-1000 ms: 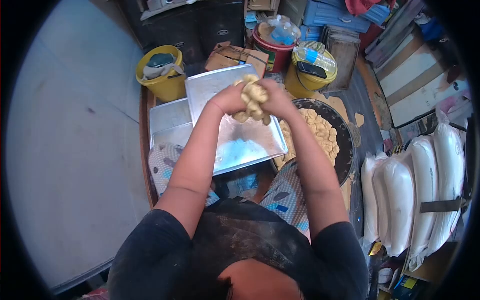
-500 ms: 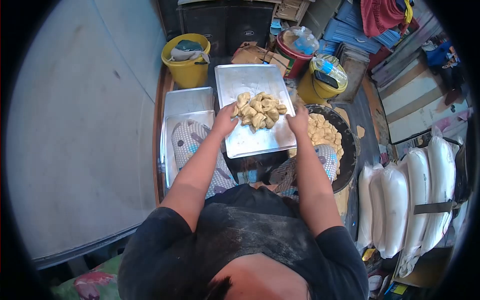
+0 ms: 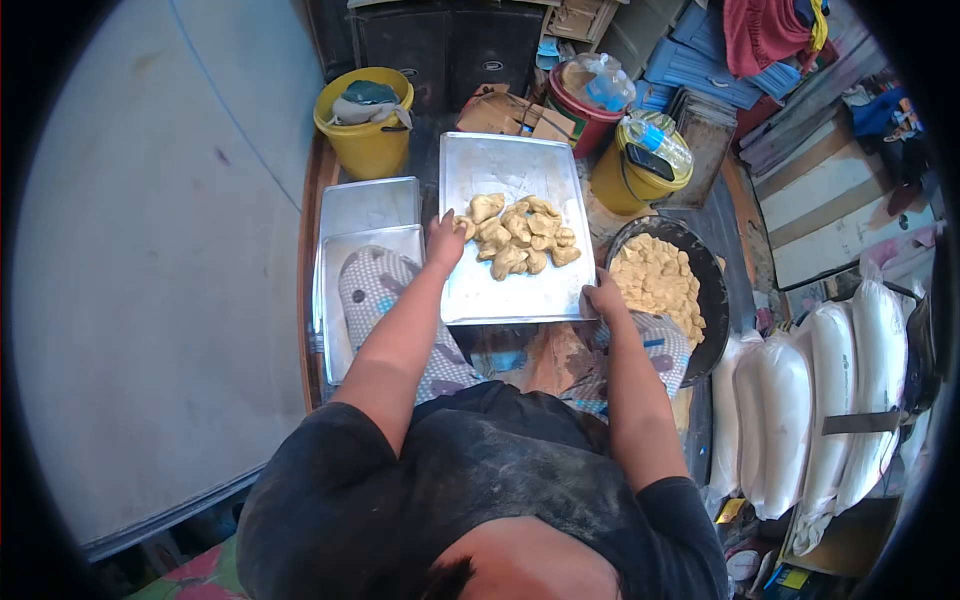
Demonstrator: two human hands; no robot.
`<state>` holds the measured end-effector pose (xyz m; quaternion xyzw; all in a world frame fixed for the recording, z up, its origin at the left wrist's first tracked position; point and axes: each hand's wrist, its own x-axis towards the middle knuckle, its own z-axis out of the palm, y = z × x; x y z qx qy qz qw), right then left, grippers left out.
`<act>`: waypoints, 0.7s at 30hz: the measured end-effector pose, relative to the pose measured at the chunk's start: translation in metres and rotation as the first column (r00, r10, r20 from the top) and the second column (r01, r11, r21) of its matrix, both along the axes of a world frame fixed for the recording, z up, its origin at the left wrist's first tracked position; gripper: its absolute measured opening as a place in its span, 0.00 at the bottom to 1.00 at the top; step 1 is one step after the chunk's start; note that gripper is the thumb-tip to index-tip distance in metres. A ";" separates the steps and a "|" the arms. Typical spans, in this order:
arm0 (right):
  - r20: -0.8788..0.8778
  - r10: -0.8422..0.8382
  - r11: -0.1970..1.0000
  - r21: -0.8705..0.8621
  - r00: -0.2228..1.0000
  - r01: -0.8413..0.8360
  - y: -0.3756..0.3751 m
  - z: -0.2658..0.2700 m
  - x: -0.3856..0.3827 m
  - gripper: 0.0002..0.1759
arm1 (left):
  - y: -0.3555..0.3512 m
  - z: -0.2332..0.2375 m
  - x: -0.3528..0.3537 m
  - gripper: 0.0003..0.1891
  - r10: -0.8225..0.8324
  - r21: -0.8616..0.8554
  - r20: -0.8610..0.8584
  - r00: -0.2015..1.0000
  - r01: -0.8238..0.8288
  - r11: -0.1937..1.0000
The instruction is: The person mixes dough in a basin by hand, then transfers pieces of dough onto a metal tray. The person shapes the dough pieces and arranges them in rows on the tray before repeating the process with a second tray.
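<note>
Steadying tray (image 3: 510,295) — right hand (image 3: 603,297) pinching near corner, left hand (image 3: 445,240) spread against dough pieces (image 3: 520,238) — best keep tray level, nudge gently.

The person is sitting over a metal tray (image 3: 510,295) that is lying across their patterned knees. The left hand (image 3: 445,243) is resting flat on the tray's left edge, fingertips touching the nearest of the dough pieces (image 3: 520,237) heaped at its middle. The right hand (image 3: 603,298) is gripping the tray's near right corner. Just right of that hand, a dark round pan (image 3: 714,300) is holding more dough. Stacked empty trays (image 3: 370,205) are lying to the left, with a yellow bucket (image 3: 365,145) beyond them. White sacks (image 3: 800,400) are leaning at the far right.
</note>
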<state>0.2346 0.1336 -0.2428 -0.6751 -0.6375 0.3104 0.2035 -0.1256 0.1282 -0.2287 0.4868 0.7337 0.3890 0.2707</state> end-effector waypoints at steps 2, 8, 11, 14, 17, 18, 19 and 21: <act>0.007 0.005 0.992 -0.123 1.000 -0.004 0.004 0.010 0.001 0.35 | -0.005 -0.002 -0.001 0.28 -0.030 0.036 0.015 0.999 0.029 0.999; 0.125 0.095 0.950 0.284 0.988 -0.128 0.063 0.050 -0.035 0.38 | -0.005 0.032 0.009 0.25 0.009 0.164 -0.421 0.907 0.066 0.984; 0.072 0.267 0.931 0.240 0.961 -0.277 0.098 0.084 -0.090 0.35 | 0.028 0.067 0.007 0.24 -0.230 -0.034 -0.147 0.962 0.228 0.973; 0.289 0.556 0.772 0.168 0.779 -0.613 0.113 0.074 -0.142 0.27 | 0.071 0.039 -0.013 0.20 -0.317 -0.057 -0.284 0.905 0.314 0.948; 0.348 0.679 0.705 -0.065 0.646 -0.707 0.132 0.089 -0.168 0.32 | 0.100 0.044 -0.027 0.14 -0.354 -0.042 -0.097 0.930 0.352 0.935; 0.327 0.724 0.676 -0.162 0.607 -0.719 0.152 0.088 -0.175 0.33 | 0.112 0.044 -0.032 0.16 -0.214 0.081 -0.104 0.971 0.223 0.972; 0.295 0.766 0.640 -0.261 0.571 -0.723 0.161 0.092 -0.183 0.34 | 0.123 0.041 -0.039 0.17 -0.073 0.196 -0.095 0.993 0.090 0.977; 0.251 0.727 0.674 -0.082 0.639 -0.734 0.160 0.087 -0.186 0.32 | 0.143 0.031 -0.046 0.17 0.019 0.221 -0.138 0.990 0.012 0.975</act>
